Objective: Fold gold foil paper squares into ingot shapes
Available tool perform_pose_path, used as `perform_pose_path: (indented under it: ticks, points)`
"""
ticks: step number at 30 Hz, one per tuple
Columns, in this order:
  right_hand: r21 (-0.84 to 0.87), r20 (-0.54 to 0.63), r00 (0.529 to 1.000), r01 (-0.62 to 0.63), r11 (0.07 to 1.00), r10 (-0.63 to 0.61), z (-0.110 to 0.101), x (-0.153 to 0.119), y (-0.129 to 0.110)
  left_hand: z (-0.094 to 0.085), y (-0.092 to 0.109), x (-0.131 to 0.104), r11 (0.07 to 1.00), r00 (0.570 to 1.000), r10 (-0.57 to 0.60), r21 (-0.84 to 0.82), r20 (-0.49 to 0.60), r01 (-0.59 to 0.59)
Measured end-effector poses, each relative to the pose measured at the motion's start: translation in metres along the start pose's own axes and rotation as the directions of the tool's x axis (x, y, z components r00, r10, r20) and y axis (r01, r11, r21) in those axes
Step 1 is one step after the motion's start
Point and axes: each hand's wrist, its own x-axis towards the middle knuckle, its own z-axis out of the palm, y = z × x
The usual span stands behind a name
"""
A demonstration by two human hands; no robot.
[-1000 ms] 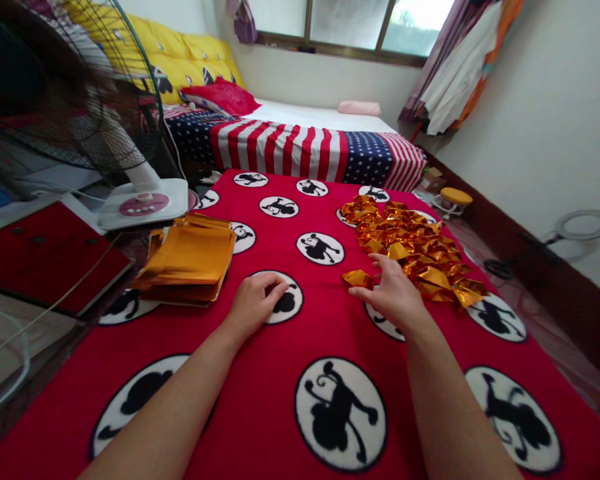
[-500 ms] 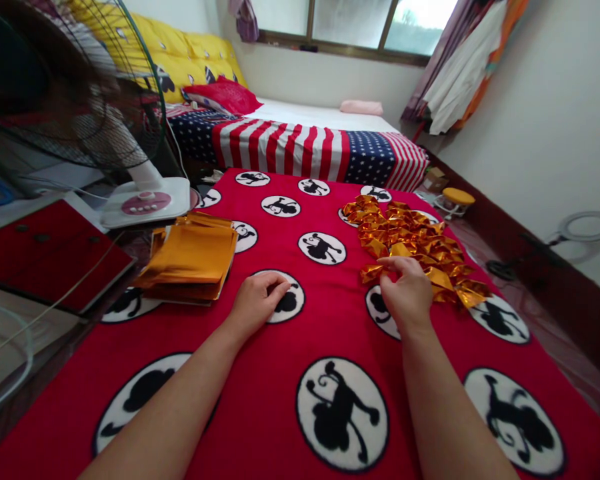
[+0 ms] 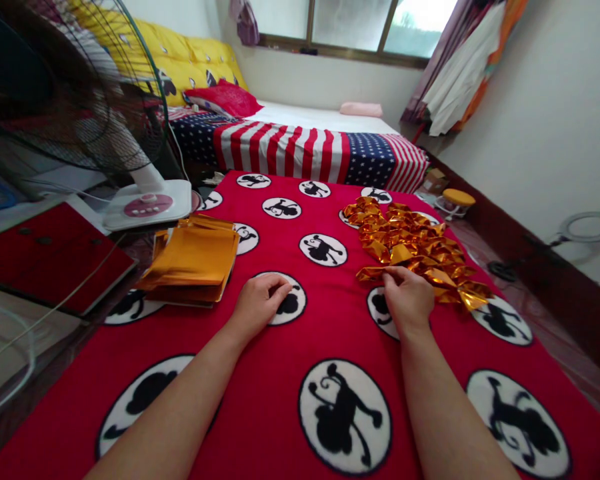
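Observation:
My right hand (image 3: 409,299) pinches the near end of a folded gold foil piece (image 3: 371,273) at the left front of the foil pile. The pile of folded shiny gold pieces (image 3: 414,239) lies at the right of the red cloth (image 3: 260,413). My left hand (image 3: 260,300) rests on the cloth over a white circle, its thumb and fingertips pressed together; nothing shows between them. Left of it sits a stack of flat gold foil sheets (image 3: 193,257), slightly fanned.
A fan (image 3: 147,193) stands at the left, beside a dark red box (image 3: 50,257). Behind the table is a bed with a striped cover (image 3: 285,150). A yellow stool (image 3: 459,197) and a ring-shaped stand (image 3: 587,227) are at the right.
The foil piece at my right fingertips has shifted slightly left and lies flatter. My right hand has turned a little and moved slightly down. My left hand has hardly moved.

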Motion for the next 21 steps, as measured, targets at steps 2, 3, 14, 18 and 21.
perform_pose_path:
  ticks: [2,3,14,18,21]
  points:
    - [0.01,-0.027,1.0,-0.011,1.0,0.011,-0.001,0.005,-0.007,0.0,0.0,0.0,1.0,1.0,-0.002,-0.002,0.004,0.002]
    - [0.019,-0.031,1.0,0.001,1.0,0.0,-0.001,0.01,-0.011,0.0,-0.001,0.0,1.0,1.0,-0.002,-0.004,0.003,0.002]
    - [-0.138,-0.017,0.972,0.229,0.964,-0.233,0.046,0.125,-0.07,0.001,-0.005,0.001,1.0,1.0,0.002,-0.012,0.005,-0.001]
    - [-0.217,0.031,0.971,0.236,0.947,-0.235,0.058,0.134,-0.072,0.002,-0.007,0.002,1.0,1.0,0.003,-0.028,-0.01,-0.004]
    - [-0.174,-0.041,0.975,0.208,0.962,-0.218,0.051,0.121,-0.072,0.002,-0.006,0.002,1.0,1.0,-0.002,-0.023,-0.003,0.002]
